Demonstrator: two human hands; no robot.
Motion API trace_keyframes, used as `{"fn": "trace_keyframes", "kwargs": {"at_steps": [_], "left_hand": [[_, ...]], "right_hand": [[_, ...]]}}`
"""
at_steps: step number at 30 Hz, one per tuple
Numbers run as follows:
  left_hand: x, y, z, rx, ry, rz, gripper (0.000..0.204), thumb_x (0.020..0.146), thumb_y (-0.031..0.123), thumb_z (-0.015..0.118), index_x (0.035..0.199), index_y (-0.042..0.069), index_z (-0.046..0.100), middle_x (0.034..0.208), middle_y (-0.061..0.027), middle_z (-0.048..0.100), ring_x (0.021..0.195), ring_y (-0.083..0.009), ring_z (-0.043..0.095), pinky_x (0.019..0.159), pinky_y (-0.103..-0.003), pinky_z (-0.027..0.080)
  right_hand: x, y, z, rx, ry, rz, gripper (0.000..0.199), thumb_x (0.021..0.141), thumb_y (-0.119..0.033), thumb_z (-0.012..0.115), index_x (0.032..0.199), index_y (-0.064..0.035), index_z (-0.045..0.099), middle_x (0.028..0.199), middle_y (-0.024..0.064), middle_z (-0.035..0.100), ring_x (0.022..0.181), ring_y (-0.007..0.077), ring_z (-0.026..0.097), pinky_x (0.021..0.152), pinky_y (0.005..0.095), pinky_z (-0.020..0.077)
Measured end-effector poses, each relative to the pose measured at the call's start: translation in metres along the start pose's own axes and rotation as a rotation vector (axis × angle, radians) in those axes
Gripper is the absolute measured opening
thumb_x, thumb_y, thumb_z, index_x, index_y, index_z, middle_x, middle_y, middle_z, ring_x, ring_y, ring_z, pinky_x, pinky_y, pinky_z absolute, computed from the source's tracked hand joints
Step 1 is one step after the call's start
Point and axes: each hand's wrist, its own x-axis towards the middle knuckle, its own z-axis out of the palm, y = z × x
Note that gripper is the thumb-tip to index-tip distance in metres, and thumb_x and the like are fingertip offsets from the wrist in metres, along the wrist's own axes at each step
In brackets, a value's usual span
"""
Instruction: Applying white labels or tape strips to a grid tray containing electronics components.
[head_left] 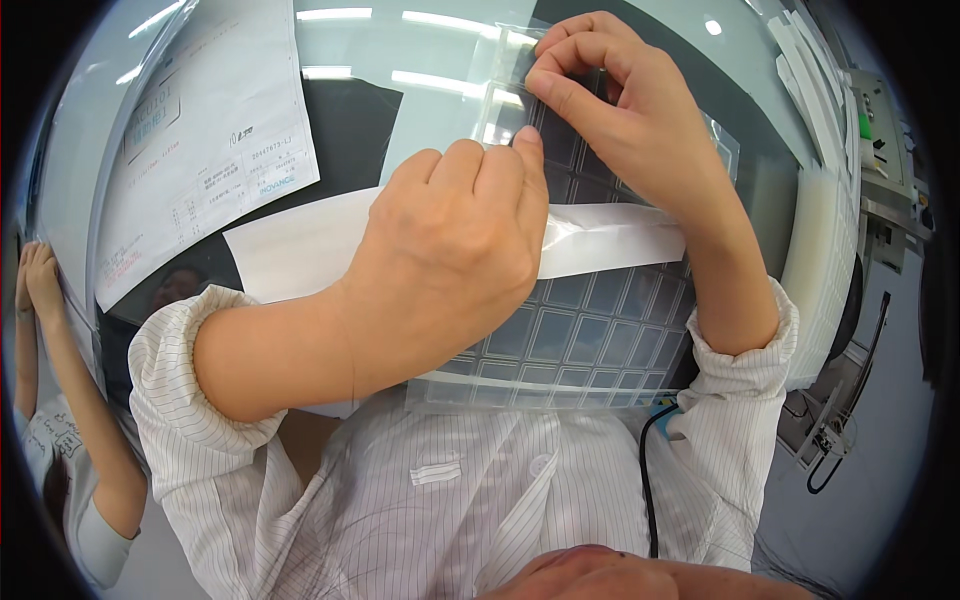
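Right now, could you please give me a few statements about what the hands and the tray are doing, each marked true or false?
1. Both hands meet at the far end of the clear gridded tray. True.
2. The right hand pinches the tray's far edge. True.
3. The left hand lies flat on the printed sheet. False: it is curled at the tray, away from that sheet.
4. A white paper strip lies across the tray. True.
5. The tray's cells hold red parts. False: no red parts show.
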Motion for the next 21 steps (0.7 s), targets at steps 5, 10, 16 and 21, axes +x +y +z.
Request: {"fn": "trace_keyframes", "kwargs": {"at_steps": [5,10,16,21], "left_hand": [[-0.001,0.004,-0.004,-0.052,-0.075,-0.060,0.066,0.061,-0.004,0.062,0.125,-0.018,0.060,0.079,-0.0111,0.048,0.071,-0.0236,0.052,0.063,-0.035,0.045],[0.000,0.005,-0.004,-0.062,-0.084,-0.063,0.068,0.059,-0.003,0.064,0.125,-0.019,0.060,0.080,-0.0114,0.049,0.072,-0.0239,0.052,0.064,-0.035,0.045],[0.000,0.004,0.000,-0.028,-0.053,-0.036,0.048,0.070,-0.001,0.067,0.116,-0.016,0.064,0.075,-0.0079,0.050,0.069,-0.0198,0.052,0.058,-0.031,0.041],[-0.001,0.002,-0.003,-0.074,-0.097,-0.072,0.069,0.060,-0.004,0.064,0.127,-0.018,0.059,0.082,-0.0114,0.050,0.074,-0.0239,0.053,0.064,-0.035,0.044]], "right_hand": [[-0.002,-0.007,-0.001,0.009,0.019,0.017,0.014,0.091,-0.008,0.071,0.087,0.0042,0.065,0.098,0.0112,0.058,0.087,0.0195,0.056,0.076,0.0307,0.0472],[-0.001,-0.005,0.000,-0.130,0.037,-0.077,0.015,0.089,-0.008,0.073,0.086,0.0044,0.064,0.097,0.0116,0.059,0.084,0.0215,0.057,0.073,0.0309,0.0480],[-0.002,0.005,0.004,-0.064,0.063,-0.095,0.014,0.092,-0.007,0.071,0.088,0.0045,0.064,0.096,0.0104,0.058,0.082,0.0186,0.056,0.070,0.0292,0.0469],[0.000,0.008,0.002,0.091,0.007,-0.108,0.012,0.095,-0.006,0.069,0.091,0.0043,0.064,0.097,0.0090,0.057,0.082,0.0150,0.054,0.070,0.0253,0.0451]]}}
